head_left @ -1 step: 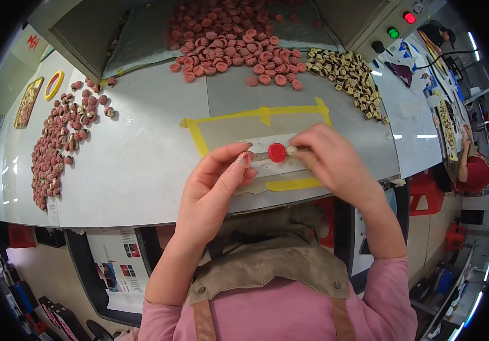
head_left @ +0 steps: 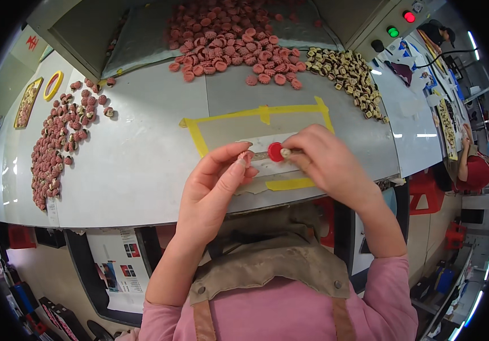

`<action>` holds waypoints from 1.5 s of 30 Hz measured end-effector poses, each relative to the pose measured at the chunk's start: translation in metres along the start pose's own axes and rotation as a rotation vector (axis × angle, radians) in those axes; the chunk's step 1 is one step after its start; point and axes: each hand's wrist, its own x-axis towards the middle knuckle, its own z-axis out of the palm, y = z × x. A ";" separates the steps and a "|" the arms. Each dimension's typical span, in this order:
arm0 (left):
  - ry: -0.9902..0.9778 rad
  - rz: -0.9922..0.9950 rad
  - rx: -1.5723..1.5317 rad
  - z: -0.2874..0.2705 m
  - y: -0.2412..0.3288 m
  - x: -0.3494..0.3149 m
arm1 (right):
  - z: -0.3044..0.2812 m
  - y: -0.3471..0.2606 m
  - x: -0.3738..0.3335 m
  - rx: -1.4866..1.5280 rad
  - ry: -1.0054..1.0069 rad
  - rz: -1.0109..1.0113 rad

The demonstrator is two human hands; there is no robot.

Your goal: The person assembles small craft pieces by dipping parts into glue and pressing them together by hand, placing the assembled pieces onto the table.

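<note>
Currently, the left hand (head_left: 207,183) pinches a pink cup (head_left: 245,158). The right hand (head_left: 329,162) grips a pale piece (head_left: 285,152) at a red cap (head_left: 274,151).

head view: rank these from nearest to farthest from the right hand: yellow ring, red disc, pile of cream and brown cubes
From the right hand:
1. red disc, just left of its fingertips
2. pile of cream and brown cubes, beyond the hand, toward the table's far right
3. yellow ring, across at far left
</note>
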 end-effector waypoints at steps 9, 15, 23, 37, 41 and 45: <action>-0.051 0.151 0.231 0.009 -0.004 -0.005 | 0.019 -0.006 0.004 -0.182 0.048 -0.092; -0.035 0.104 0.248 0.015 -0.003 -0.004 | 0.023 -0.007 -0.009 0.391 0.057 0.262; -0.061 0.126 0.266 0.023 -0.004 0.002 | 0.031 -0.029 -0.014 0.653 0.161 0.240; -0.219 0.068 0.354 0.012 0.000 -0.004 | 0.035 -0.025 -0.030 0.405 0.238 0.015; -0.196 0.030 0.224 0.017 -0.001 -0.002 | 0.036 -0.018 -0.027 0.344 0.199 -0.107; -0.229 0.134 0.305 0.024 -0.010 0.000 | 0.040 -0.009 -0.030 0.412 0.172 -0.064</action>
